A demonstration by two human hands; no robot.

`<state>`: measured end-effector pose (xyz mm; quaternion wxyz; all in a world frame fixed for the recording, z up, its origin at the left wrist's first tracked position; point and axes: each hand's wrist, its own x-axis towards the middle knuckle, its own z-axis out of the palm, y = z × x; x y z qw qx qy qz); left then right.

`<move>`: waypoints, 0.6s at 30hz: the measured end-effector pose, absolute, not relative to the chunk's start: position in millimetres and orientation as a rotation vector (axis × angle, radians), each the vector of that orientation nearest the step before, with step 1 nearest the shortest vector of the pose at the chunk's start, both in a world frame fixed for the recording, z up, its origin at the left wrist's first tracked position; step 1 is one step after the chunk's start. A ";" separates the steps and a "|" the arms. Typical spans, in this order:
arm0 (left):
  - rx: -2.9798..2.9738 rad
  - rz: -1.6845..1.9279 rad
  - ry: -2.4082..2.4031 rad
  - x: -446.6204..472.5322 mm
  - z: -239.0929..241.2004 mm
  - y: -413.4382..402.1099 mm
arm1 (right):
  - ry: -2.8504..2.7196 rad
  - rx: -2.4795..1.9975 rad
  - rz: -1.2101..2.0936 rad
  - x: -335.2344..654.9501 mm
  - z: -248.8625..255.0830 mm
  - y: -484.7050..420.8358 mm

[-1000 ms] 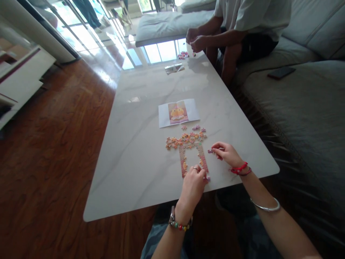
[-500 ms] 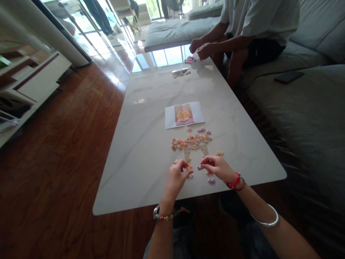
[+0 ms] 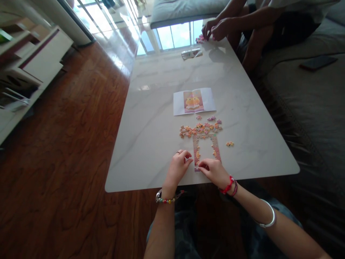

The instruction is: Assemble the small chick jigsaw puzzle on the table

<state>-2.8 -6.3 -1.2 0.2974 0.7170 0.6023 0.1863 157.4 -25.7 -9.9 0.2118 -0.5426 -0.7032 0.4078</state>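
A partly assembled jigsaw puzzle border (image 3: 195, 147) lies on the table, with two sides and a top edge around a bare middle. My right hand (image 3: 215, 172) is at its lower end, thumb and fingers pinched on a small purple puzzle piece (image 3: 197, 169) at the lower left corner. Part of the border's lower right is hidden behind that hand. Just left of the border is my left hand (image 3: 178, 168), its thumb and fingers slightly apart with nothing visible between them. A heap of loose orange and pink pieces (image 3: 188, 131) touches or nearly touches the border's top.
A creased picture sheet (image 3: 179, 104) lies beyond the loose pieces. One small yellow cluster (image 3: 229, 144) sits to the right. Further off are a shiny packet (image 3: 192, 54) and another person's hands (image 3: 219, 29) over pink pieces. A phone (image 3: 318, 63) rests on the sofa.
My right hand has brought the purple piece to the border's lower left corner. My left hand has drawn off the border to its left. The camera view has tilted down.
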 end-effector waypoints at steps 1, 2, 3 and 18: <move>1.906 0.485 1.608 -3.7 -1.7 -6.4 | -1.982 -1.502 1.110 157.1 -10.5 -26.2; 1.903 0.476 1.613 -4.6 -2.2 -6.5 | -2.009 -1.495 1.090 157.0 -11.2 -26.6; 1.901 0.470 1.615 -5.2 -2.7 -6.6 | -2.031 -1.487 1.076 157.1 -11.8 -27.1; 1.892 0.547 1.644 -0.1 -2.4 -1.0 | -2.226 -1.403 1.054 156.2 -15.6 -31.5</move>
